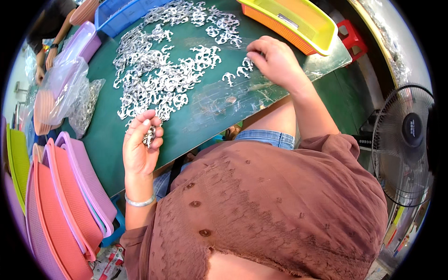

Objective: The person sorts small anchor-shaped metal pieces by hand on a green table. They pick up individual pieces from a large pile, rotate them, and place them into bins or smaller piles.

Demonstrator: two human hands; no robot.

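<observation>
In my left hand [142, 142], near the front edge of the green table, the fingers are curled round a few small silvery metal pieces [149, 136]. My right hand [275, 60] rests farther right on the tabletop with its fingers bent inward. Its fingertips hide whatever they pinch. Right beside them lie a few loose hooked metal pieces [243, 71] of the same silvery kind. Between and beyond my hands spreads a big heap of these pieces [158, 77], reaching up to the far side.
A yellow and orange basket [305, 39] stands at the far right, a blue bin [116, 18] at the far left. Plastic bags [65, 88] lie on the left, above stacked coloured baskets [65, 200]. Another person's arm [56, 42] shows far left. A fan [406, 135] stands right.
</observation>
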